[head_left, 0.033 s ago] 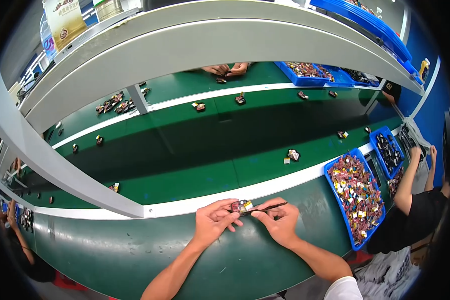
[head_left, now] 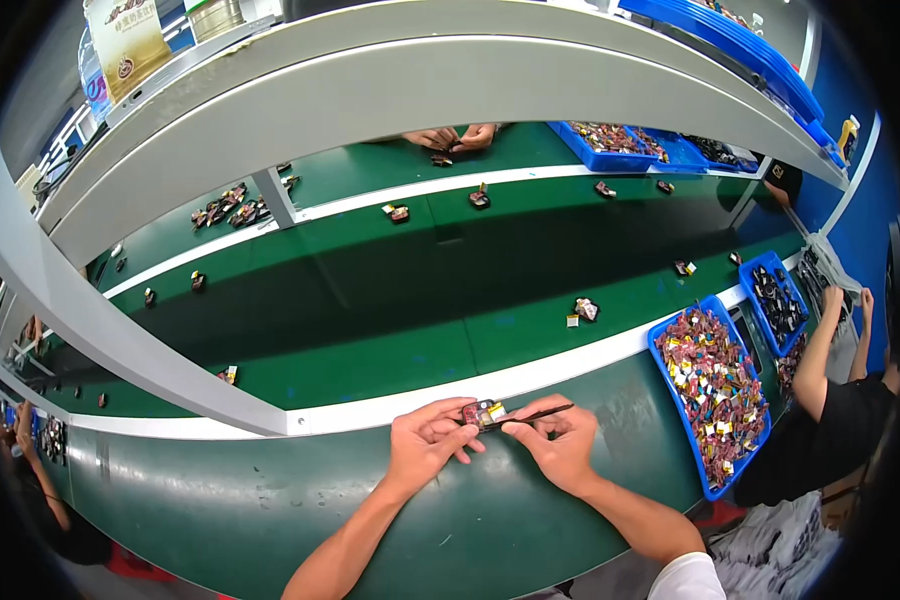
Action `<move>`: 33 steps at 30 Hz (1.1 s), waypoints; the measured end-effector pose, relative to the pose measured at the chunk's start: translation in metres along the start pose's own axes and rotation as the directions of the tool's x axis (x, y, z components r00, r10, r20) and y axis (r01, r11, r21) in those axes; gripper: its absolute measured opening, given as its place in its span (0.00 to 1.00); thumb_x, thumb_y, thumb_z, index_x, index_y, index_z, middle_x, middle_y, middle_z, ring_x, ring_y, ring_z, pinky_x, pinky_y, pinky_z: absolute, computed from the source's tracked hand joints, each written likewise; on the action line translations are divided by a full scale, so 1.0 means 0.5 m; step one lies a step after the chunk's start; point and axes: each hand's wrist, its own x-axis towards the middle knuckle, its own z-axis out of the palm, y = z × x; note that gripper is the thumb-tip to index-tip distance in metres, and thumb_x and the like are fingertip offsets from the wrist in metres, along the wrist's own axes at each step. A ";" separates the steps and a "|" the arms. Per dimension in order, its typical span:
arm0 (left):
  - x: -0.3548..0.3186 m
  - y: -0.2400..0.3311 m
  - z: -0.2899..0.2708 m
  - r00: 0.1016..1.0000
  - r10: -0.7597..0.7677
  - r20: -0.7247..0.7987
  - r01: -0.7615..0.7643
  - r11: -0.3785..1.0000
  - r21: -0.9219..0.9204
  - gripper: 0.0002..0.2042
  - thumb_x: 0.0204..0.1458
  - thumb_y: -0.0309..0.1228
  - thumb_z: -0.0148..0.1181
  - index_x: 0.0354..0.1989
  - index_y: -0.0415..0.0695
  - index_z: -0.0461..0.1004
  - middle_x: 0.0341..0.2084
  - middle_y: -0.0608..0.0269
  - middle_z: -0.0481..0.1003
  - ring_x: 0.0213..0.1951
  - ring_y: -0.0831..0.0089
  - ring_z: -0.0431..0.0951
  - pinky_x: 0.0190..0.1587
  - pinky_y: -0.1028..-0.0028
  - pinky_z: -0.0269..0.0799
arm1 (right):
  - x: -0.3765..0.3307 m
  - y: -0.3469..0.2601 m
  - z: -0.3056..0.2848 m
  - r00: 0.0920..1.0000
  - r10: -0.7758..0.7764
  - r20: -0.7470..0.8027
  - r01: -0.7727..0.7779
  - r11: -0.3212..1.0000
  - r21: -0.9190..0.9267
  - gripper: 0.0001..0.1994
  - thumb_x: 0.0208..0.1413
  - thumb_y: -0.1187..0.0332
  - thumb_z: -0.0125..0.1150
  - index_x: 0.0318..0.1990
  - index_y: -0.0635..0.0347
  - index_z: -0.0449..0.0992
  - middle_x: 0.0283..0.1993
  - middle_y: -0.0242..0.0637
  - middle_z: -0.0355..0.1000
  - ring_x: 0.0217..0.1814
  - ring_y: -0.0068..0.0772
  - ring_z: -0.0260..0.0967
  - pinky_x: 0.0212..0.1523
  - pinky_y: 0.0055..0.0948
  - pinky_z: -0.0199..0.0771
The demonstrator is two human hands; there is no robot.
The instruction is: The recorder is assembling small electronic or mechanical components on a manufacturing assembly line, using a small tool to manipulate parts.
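Observation:
My left hand [head_left: 432, 445] is closed on a small black casing [head_left: 468, 416], pinched between thumb and fingers above the near worktop. Inside the casing sit a reddish circuit board and a yellow-and-white piece [head_left: 496, 410]. A thin, dark, stick-like tool [head_left: 548, 412] is gripped in my right hand [head_left: 555, 445], its far end pointing up to the right. The tool's working end lies at the casing's right side; whether it touches the parts inside is too small to tell.
Right of my hands, a blue tray [head_left: 686, 430] holds many reddish boards; behind it another blue tray [head_left: 803, 318] carries black parts. Beyond the white rail [head_left: 530, 378], a green conveyor belt [head_left: 390, 375] bears scattered assemblies. A grey frame [head_left: 170, 375] arches overhead. Co-workers sit around.
Scattered assemblies on the belt have crept very slightly left. My hands, the casing and the tool show no visible movement.

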 end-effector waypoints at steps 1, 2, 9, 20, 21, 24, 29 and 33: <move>-0.001 0.000 -0.001 1.000 -0.004 0.006 0.004 1.000 -0.007 0.17 0.56 0.15 0.60 0.55 0.27 0.72 0.40 0.43 0.80 0.32 0.62 0.85 0.26 0.75 0.81 | 0.000 0.001 0.001 1.000 0.003 -0.001 -0.003 1.000 0.001 0.07 0.50 0.81 0.72 0.36 0.66 0.80 0.21 0.23 0.72 0.18 0.04 0.51 0.18 0.13 0.46; 0.000 0.000 -0.001 1.000 -0.006 0.014 0.006 1.000 -0.016 0.18 0.56 0.15 0.61 0.55 0.27 0.72 0.40 0.43 0.80 0.32 0.62 0.85 0.26 0.75 0.81 | 0.001 0.001 0.001 1.000 0.002 0.001 -0.002 1.000 -0.006 0.07 0.50 0.81 0.73 0.36 0.66 0.80 0.20 0.22 0.70 0.17 0.04 0.51 0.18 0.14 0.45; 0.002 0.001 -0.013 0.997 -0.056 0.054 0.058 0.998 -0.034 0.18 0.56 0.17 0.62 0.56 0.28 0.73 0.41 0.46 0.81 0.33 0.66 0.85 0.28 0.75 0.81 | -0.002 0.013 -0.003 1.000 -0.001 0.019 0.002 0.999 -0.051 0.07 0.49 0.81 0.73 0.34 0.66 0.80 0.16 0.20 0.65 0.16 0.05 0.49 0.18 0.15 0.44; 0.010 0.006 -0.019 0.992 -0.066 0.107 0.072 0.996 -0.052 0.17 0.58 0.18 0.61 0.56 0.29 0.72 0.42 0.47 0.80 0.34 0.65 0.85 0.30 0.74 0.82 | -0.004 0.010 -0.001 1.000 -0.012 0.013 0.013 0.994 -0.112 0.07 0.49 0.80 0.73 0.34 0.66 0.80 0.20 0.25 0.71 0.16 0.04 0.52 0.17 0.14 0.46; 0.011 0.007 -0.019 0.992 -0.067 0.107 0.073 0.996 -0.053 0.17 0.58 0.18 0.61 0.56 0.29 0.72 0.42 0.47 0.80 0.34 0.65 0.85 0.30 0.74 0.82 | -0.004 0.011 0.000 1.000 -0.015 -0.005 0.014 0.994 -0.106 0.07 0.50 0.79 0.74 0.34 0.65 0.81 0.16 0.20 0.65 0.16 0.04 0.50 0.17 0.15 0.43; 0.010 0.008 -0.018 0.991 -0.094 0.092 0.098 0.994 -0.041 0.16 0.59 0.19 0.60 0.55 0.29 0.73 0.41 0.48 0.80 0.33 0.65 0.85 0.29 0.75 0.82 | -0.006 0.007 0.004 1.000 0.008 -0.005 -0.008 0.999 -0.049 0.07 0.50 0.80 0.73 0.35 0.65 0.80 0.17 0.20 0.66 0.16 0.04 0.51 0.17 0.15 0.44; 0.006 0.001 -0.016 0.993 -0.110 0.054 0.111 0.994 -0.020 0.14 0.60 0.20 0.59 0.53 0.30 0.74 0.37 0.50 0.81 0.31 0.67 0.84 0.28 0.75 0.81 | -0.010 0.011 0.008 0.997 0.074 -0.002 -0.074 0.997 0.031 0.07 0.51 0.80 0.73 0.36 0.65 0.79 0.20 0.21 0.69 0.18 0.03 0.52 0.17 0.14 0.45; 0.005 0.001 -0.010 0.993 -0.112 0.028 0.113 0.994 -0.013 0.13 0.60 0.20 0.59 0.52 0.30 0.74 0.36 0.51 0.81 0.30 0.68 0.84 0.28 0.75 0.81 | -0.008 0.011 0.010 0.996 0.086 0.002 -0.086 0.995 0.049 0.07 0.52 0.80 0.72 0.36 0.66 0.79 0.21 0.21 0.70 0.18 0.03 0.51 0.18 0.13 0.45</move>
